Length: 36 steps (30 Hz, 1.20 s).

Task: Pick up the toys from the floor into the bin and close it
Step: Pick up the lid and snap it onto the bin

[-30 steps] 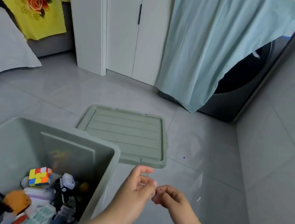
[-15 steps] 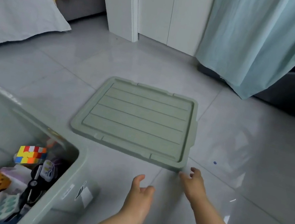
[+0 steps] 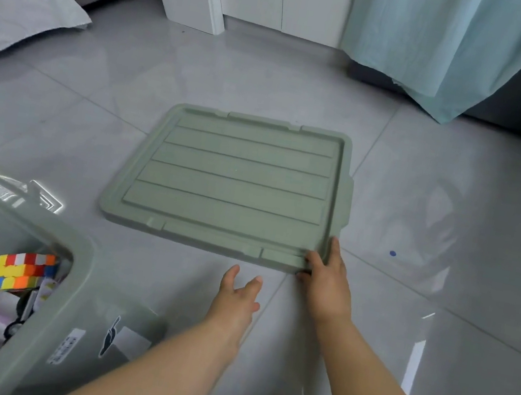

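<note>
The right hand (image 3: 324, 280) grips the near right corner of the lid (image 3: 238, 179), which lies flat on the floor (image 3: 403, 327) beside the open bin (image 3: 83, 323) of toys (image 3: 23, 270), probably to lift it, while the left hand (image 3: 236, 297) hovers near its front edge with loose, empty fingers.

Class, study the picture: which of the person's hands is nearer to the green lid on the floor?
Right. The right hand grips the lid at its near right corner; the left hand is open, just short of the lid's near edge, not touching it.
</note>
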Available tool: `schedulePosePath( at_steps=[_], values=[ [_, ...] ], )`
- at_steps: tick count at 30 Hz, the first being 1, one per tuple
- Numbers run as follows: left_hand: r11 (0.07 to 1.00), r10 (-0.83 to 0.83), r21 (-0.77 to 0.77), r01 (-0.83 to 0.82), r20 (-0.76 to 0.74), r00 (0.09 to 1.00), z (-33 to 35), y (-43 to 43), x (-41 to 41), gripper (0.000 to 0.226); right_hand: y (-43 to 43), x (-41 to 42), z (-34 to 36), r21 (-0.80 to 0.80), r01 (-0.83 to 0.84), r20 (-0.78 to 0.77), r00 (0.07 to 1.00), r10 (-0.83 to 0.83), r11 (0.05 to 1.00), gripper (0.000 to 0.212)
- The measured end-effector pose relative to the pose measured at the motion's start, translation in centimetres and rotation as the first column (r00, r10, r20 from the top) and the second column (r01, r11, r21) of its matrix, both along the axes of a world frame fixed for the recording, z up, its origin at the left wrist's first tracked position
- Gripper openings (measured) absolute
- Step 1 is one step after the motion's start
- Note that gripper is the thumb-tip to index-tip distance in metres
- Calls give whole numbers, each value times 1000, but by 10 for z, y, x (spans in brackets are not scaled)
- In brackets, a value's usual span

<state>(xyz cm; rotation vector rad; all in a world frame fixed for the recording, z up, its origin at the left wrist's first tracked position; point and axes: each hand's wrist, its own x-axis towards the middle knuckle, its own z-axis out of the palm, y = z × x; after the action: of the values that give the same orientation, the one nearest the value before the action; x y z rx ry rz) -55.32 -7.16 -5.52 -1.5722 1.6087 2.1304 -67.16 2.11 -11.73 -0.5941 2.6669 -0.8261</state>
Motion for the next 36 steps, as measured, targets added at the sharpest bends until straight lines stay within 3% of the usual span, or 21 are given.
schedulePosePath(
  at_steps=[4,9,12,16,18,24,28,31,34,35,36],
  values=[
    [997,77,-4,-76,49,996,-10,-11,0,77,4,7,6,-77,40,1,999,-40,996,36],
    [983,183,11,-184,22,983,-4,-19,-8,104,29,36,29,-144,132,-34,990,-138,981,21],
    [970,243,32,-242,-50,969,13,-19,-9,102,38,61,55,-217,198,-29,978,-209,956,21],
    [922,373,192,-337,-202,905,53,-12,4,79,50,108,105,-295,289,-14,952,-307,911,23],
    [907,410,196,-373,-210,887,78,-2,22,78,57,139,137,-320,319,-26,938,-345,892,24],
    [918,353,307,-252,-343,870,161,22,98,75,73,255,239,-306,420,-46,890,-454,854,25],
    [936,183,352,-14,-452,873,227,26,137,56,78,328,301,-343,463,-89,850,-519,818,30],
    [959,45,260,116,-542,839,277,22,153,44,85,371,352,-364,400,-154,865,-478,841,37],
    [984,12,149,101,-613,790,312,-10,177,42,94,401,393,-409,399,-274,804,-528,821,33],
    [989,24,127,72,-626,780,323,-28,191,40,100,406,404,-398,430,-339,752,-566,810,45],
    [992,34,113,52,-652,757,330,-50,206,37,109,406,411,-378,466,-411,690,-596,800,74]
  ],
)
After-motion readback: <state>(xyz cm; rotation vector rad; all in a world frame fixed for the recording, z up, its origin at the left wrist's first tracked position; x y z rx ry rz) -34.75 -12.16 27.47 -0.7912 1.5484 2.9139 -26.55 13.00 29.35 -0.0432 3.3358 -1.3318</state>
